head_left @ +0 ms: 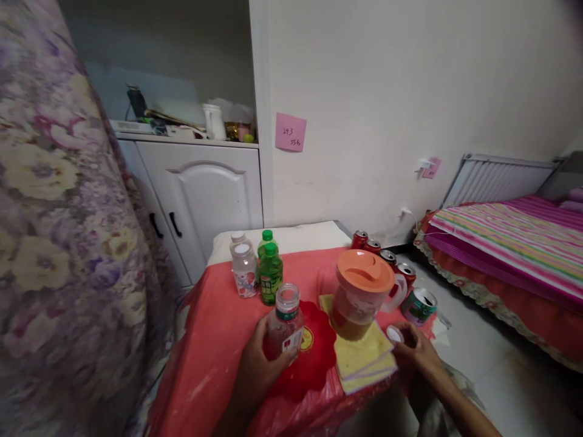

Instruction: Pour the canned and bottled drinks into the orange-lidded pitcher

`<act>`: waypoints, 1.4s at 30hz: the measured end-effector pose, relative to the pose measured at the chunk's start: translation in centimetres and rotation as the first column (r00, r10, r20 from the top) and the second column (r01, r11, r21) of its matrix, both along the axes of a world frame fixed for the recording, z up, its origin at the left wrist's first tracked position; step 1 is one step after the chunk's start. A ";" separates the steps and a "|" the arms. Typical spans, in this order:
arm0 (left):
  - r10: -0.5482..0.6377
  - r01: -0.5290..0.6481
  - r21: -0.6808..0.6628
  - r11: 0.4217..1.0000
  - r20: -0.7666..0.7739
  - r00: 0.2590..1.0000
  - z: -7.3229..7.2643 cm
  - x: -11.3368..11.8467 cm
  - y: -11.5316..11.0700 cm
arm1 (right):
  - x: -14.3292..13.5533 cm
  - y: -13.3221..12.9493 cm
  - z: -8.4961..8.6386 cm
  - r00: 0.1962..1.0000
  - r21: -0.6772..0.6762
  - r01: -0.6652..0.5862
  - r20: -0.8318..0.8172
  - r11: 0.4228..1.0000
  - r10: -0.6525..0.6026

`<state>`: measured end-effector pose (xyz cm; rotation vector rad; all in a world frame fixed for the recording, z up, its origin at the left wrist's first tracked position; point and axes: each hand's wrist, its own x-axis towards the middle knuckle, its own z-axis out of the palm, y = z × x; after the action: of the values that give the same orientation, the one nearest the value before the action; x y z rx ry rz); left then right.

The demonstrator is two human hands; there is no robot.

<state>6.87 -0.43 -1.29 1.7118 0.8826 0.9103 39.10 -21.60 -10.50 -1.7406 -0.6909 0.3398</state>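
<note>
My left hand (262, 358) is wrapped round a clear plastic bottle (286, 325) whose mouth is uncapped. The bottle is upright over a red scalloped plate (321, 364). Between the fingertips of my right hand (412, 349) is a white bottle cap (394, 334), just past the table's right edge. A clear pitcher (357, 303) with an orange lid and some brownish liquid stands on a folded yellow cloth (364, 361), between my hands. Behind the held bottle are green-capped bottles (271, 276) and white-capped bottles (246, 273).
Several drink cans line the table's right side, with a green can (419, 305) nearest. Red plastic sheeting (204, 352) covers the table. A floral curtain (68, 212) hangs at left; a bed (501, 237) stands at right, a white cabinet (204, 188) behind.
</note>
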 end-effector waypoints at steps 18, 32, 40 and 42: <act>-0.109 0.113 0.072 0.991 -0.048 0.993 -0.5 0.2 -0.6 | -14.9 6.1 13.2 0.852 0.009 -0.481 0.241 0.877 0.465; -0.164 0.169 0.060 0.984 -0.088 0.983 -0.3 0.1 -0.2 | -15.2 7.6 14.5 0.756 0.012 -0.526 0.465 0.850 0.461; -0.177 0.179 0.040 0.983 -0.050 0.983 -0.5 0.2 -0.4 | -15.5 7.7 16.0 0.780 0.020 -0.520 0.418 0.854 0.465; -0.180 0.182 0.039 0.983 -0.048 0.983 -0.5 0.2 -0.5 | -15.7 7.8 15.8 0.811 0.040 -0.518 0.340 0.855 0.476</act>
<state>7.03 -0.92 -1.77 1.8226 0.7268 0.7777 23.38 -13.79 5.28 -1.4786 -1.3904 0.3617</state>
